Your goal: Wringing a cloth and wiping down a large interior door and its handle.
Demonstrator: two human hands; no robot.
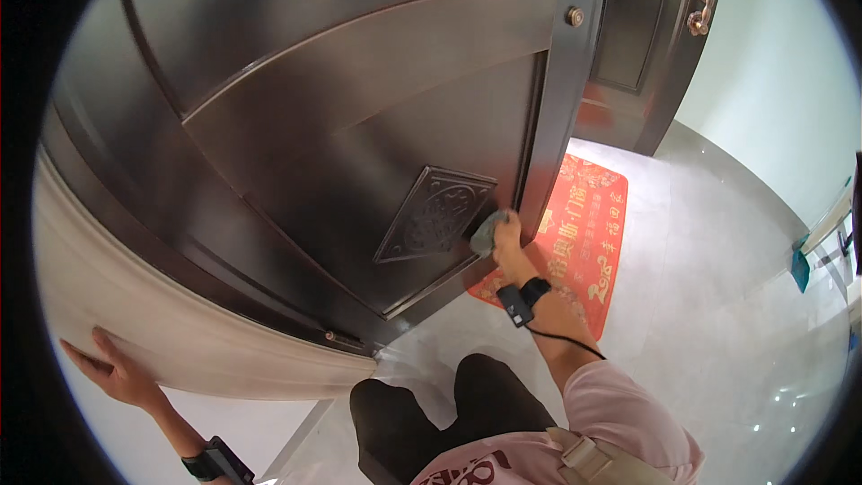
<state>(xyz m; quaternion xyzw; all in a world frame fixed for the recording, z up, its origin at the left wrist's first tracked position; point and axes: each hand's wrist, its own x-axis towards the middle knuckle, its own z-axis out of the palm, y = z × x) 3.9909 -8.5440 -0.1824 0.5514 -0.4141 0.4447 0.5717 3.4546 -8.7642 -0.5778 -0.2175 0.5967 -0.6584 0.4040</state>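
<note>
A grey-green cloth [486,234] is bunched in my right hand [508,237], pressed against the lower right of a dark brown panelled door [323,168]. Just left of the cloth, the door carries a raised diamond-shaped ornament [438,215] with carved relief. My left hand [118,370] holds nothing; its fingers are apart and it rests on or close to the pale door frame [236,357] at the lower left. A small hinge [343,338] shows at the door's bottom corner. Each wrist wears a strapped black device.
A red doormat [586,242] bearing writing lies partly behind the door on glossy grey floor tiles [680,269]. Beyond it stands a second dark door leaf [633,34] with an ornate bronze-coloured handle [704,7]. A teal dustpan-like object [800,266] is at the right, by the white wall [761,94].
</note>
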